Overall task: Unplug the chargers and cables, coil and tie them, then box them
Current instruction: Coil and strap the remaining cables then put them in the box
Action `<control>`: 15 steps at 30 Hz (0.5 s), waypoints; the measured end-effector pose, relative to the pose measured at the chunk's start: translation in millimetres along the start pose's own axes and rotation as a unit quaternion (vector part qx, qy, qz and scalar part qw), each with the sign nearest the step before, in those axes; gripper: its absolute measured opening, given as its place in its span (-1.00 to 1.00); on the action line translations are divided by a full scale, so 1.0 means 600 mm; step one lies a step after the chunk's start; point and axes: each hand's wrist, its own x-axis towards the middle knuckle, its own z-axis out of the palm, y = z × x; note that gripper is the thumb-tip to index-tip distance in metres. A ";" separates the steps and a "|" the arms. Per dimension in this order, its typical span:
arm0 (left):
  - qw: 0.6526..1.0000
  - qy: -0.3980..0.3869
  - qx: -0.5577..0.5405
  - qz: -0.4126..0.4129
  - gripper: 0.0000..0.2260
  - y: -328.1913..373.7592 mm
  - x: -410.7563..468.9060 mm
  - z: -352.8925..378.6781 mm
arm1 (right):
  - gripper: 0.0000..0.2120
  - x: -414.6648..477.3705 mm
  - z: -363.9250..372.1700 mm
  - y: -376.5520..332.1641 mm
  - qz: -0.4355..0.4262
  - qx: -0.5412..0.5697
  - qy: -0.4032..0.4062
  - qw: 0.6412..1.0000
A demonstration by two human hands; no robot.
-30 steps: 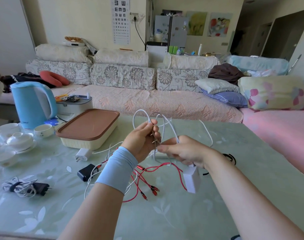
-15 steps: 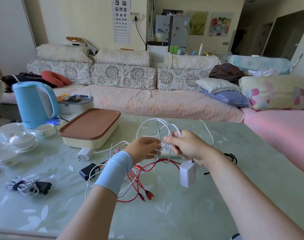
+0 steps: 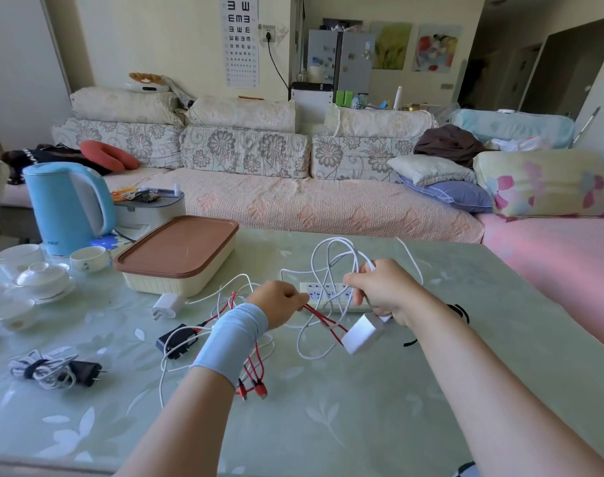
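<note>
My right hand (image 3: 383,290) grips loops of a white cable (image 3: 331,256) above the white power strip (image 3: 323,292). A white charger block (image 3: 360,335) hangs just below that hand. My left hand (image 3: 279,302), with a pale blue wristband, pinches a red cable (image 3: 323,321) next to the strip. More red and white cables (image 3: 252,366) lie tangled under my left wrist. A white plug charger (image 3: 166,304) and a black charger (image 3: 176,340) lie to the left. A tied cable bundle with a black plug (image 3: 52,370) sits near the front left.
A cream box with a brown lid (image 3: 176,256) stands at the back left of the green table (image 3: 362,425). A blue kettle (image 3: 66,208) and white tea cups (image 3: 42,277) are further left. A black tie (image 3: 460,311) lies right of my right forearm. A sofa runs behind.
Both hands have come down toward the table. My left hand let go of the white loops and now pinches the red cable, while my right hand keeps the white coil and charger.
</note>
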 end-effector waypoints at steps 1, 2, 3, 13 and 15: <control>0.999 0.029 -0.021 -0.004 -0.74 -0.001 0.003 0.001 | -0.72 -0.001 0.000 -0.003 0.007 0.041 -0.015 0.999; 0.997 0.059 -0.049 -0.010 -0.75 0.000 0.006 0.002 | -0.74 -0.003 -0.001 -0.007 0.014 0.086 -0.033 0.996; 0.993 0.085 -0.077 -0.020 -0.76 -0.001 0.009 0.003 | -0.74 -0.003 -0.001 -0.008 0.021 0.129 -0.054 0.990; 0.952 0.091 -0.286 -0.058 -0.74 0.003 0.019 -0.002 | -0.82 -0.002 0.010 0.001 0.062 0.109 -0.083 0.989; 0.915 0.135 -0.370 -0.082 -0.74 -0.004 0.027 -0.006 | -0.84 -0.002 0.014 0.002 0.060 0.067 -0.048 0.995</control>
